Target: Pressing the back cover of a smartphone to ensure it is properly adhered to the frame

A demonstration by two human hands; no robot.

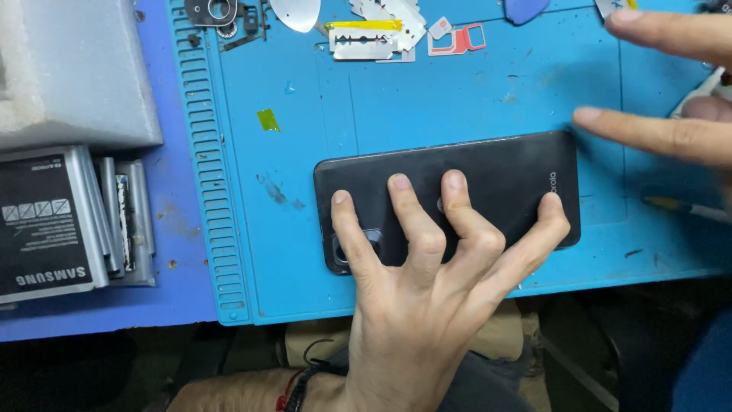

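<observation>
L hand (415, 305) fingers splayed wide, pressing black phone (488, 172); R hand (671, 91) fingers extended, holding nothing.

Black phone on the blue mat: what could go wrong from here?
1. The left hand pins the black phone with spread fingertips only; it may slide on the blue mat.
2. Loose razor blades lie at the mat's far edge, near the right hand: cut risk.
3. Small loose parts could get knocked away.

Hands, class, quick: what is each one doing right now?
Left hand: open, fingertips spread and pressing on the black phone.
Right hand: open, fingers extended, one fingertip at the phone's corner; holds nothing visible.
</observation>
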